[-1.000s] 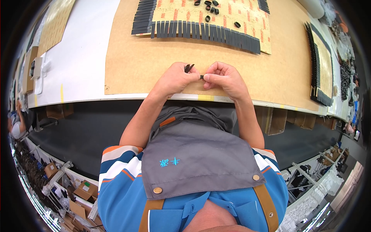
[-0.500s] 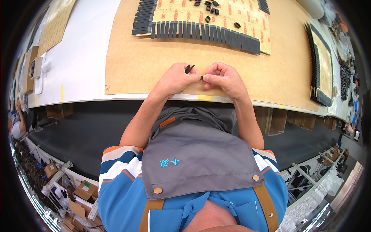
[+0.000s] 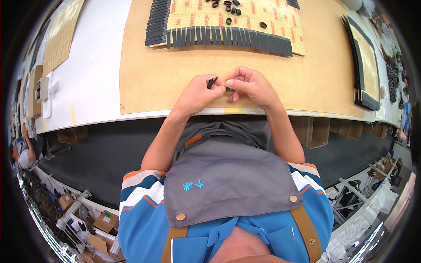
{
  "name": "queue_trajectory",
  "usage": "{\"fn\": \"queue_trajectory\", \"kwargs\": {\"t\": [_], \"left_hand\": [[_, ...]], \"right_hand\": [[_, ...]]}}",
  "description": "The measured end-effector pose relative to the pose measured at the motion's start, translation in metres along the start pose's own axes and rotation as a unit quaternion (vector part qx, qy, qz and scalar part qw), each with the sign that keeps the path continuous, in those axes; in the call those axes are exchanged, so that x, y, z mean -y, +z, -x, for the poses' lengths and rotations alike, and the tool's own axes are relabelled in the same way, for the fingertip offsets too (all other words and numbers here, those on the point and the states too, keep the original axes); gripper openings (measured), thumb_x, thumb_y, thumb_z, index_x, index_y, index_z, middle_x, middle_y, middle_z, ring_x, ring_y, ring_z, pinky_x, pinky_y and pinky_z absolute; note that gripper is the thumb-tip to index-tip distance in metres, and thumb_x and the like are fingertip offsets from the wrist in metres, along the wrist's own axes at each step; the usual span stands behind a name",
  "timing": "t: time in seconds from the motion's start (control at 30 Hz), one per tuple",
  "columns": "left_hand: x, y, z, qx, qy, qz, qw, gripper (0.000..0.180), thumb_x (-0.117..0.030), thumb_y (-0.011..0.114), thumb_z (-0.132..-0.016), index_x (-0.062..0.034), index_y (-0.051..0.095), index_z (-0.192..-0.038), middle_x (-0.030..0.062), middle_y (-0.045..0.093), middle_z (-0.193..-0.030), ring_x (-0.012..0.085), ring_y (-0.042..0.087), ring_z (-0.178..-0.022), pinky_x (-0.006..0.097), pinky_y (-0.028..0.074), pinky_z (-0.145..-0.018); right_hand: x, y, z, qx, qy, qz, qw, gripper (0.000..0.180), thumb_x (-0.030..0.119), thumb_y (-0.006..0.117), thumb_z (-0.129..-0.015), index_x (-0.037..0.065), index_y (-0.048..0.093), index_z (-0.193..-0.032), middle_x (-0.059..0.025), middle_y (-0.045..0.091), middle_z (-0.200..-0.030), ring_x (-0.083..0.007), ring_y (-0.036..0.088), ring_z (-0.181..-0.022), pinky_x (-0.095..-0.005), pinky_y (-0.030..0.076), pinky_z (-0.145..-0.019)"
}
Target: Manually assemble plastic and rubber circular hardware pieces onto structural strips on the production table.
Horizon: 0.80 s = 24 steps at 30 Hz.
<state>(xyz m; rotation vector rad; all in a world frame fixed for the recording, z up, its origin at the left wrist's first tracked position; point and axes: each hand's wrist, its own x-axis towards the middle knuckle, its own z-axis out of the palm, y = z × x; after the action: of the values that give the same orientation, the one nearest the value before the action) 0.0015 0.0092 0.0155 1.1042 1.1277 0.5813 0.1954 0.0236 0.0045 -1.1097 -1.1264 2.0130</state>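
My left hand point(image 3: 199, 95) is closed over the near part of the table. Dark strips point(image 3: 212, 82) poke up between its thumb and fingers. A short black strip point(image 3: 229, 89) runs from the left fingertips to my right hand point(image 3: 254, 88), whose thumb and fingers are pinched together at it. How far the strip reaches into each hand is hidden by the fingers. Beyond the hands lies a yellowish board point(image 3: 193, 19) with red print. Flat black strips point(image 3: 232, 36) line its near and left edges side by side. Small black loops point(image 3: 263, 25) are scattered on top of it.
Brown sheeting point(image 3: 153, 83) covers the table under my hands. To the right stands a similar board edged with black strips point(image 3: 359, 65). A tan panel point(image 3: 63, 35) and a cardboard box point(image 3: 34, 92) are at the left. Another person point(image 3: 25, 151) is at the far left.
My right hand has risen slightly and turned beside the left, and more of the short black strip shows. The whole view has shifted a little, so the boards appear higher.
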Motion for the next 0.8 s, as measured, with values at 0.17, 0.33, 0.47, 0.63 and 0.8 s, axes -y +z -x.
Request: {"fn": "queue_trajectory", "kwargs": {"t": [0.17,0.33,0.47,0.63,0.8], "left_hand": [[-0.001,0.000,0.000,0.001,0.000,-0.007,1.000,0.014,-0.015,0.063,-0.081,-0.0025,0.059,-0.079,-0.0078,0.043,-0.062,0.0026,0.036,-0.059,0.022,0.030,-0.051],[0.006,-0.002,-0.001,0.004,0.019,-0.015,1.000,0.011,-0.015,0.062,-0.083,-0.0042,0.061,-0.081,-0.0064,0.046,-0.060,0.0015,0.037,-0.049,0.019,0.029,-0.042],[0.003,-0.001,0.000,0.006,0.009,-0.020,1.000,0.013,-0.016,0.063,-0.082,-0.0029,0.061,-0.080,-0.0070,0.044,-0.061,0.0021,0.037,-0.054,0.021,0.030,-0.047],[0.007,-0.001,-0.002,0.003,0.027,-0.037,0.999,0.011,-0.014,0.061,-0.083,-0.0035,0.061,-0.081,-0.0066,0.045,-0.060,0.0017,0.037,-0.051,0.020,0.029,-0.044],[-0.001,-0.003,-0.002,0.026,0.014,-0.046,0.999,0.015,-0.016,0.063,-0.082,-0.0007,0.062,-0.081,-0.0064,0.044,-0.063,0.0031,0.038,-0.060,0.022,0.032,-0.053]], "right_hand": [[0.005,-0.014,0.011,-0.004,0.019,0.038,0.999,0.019,0.008,0.063,-0.085,-0.001,0.056,-0.100,-0.0027,0.060,-0.079,-0.0093,0.059,-0.063,-0.0223,0.049,-0.061],[-0.002,-0.008,0.018,0.027,-0.027,0.041,0.998,0.018,0.004,0.064,-0.084,0.000,0.056,-0.099,-0.0011,0.058,-0.077,-0.0072,0.057,-0.064,-0.0201,0.047,-0.060],[-0.009,-0.007,0.017,0.023,-0.052,0.067,0.996,0.019,0.000,0.066,-0.081,0.001,0.057,-0.097,0.0006,0.056,-0.075,-0.0045,0.054,-0.063,-0.0187,0.045,-0.057],[0.001,-0.005,0.018,0.025,-0.013,0.090,0.996,0.012,0.010,0.062,-0.087,0.001,0.058,-0.094,0.0020,0.055,-0.070,-0.0031,0.052,-0.061,-0.0182,0.043,-0.054],[0.006,-0.004,0.017,0.029,0.035,0.148,0.988,0.019,0.020,0.058,-0.090,0.002,0.060,-0.083,0.0030,0.053,-0.066,-0.0022,0.048,-0.055,-0.0194,0.042,-0.049]]}}
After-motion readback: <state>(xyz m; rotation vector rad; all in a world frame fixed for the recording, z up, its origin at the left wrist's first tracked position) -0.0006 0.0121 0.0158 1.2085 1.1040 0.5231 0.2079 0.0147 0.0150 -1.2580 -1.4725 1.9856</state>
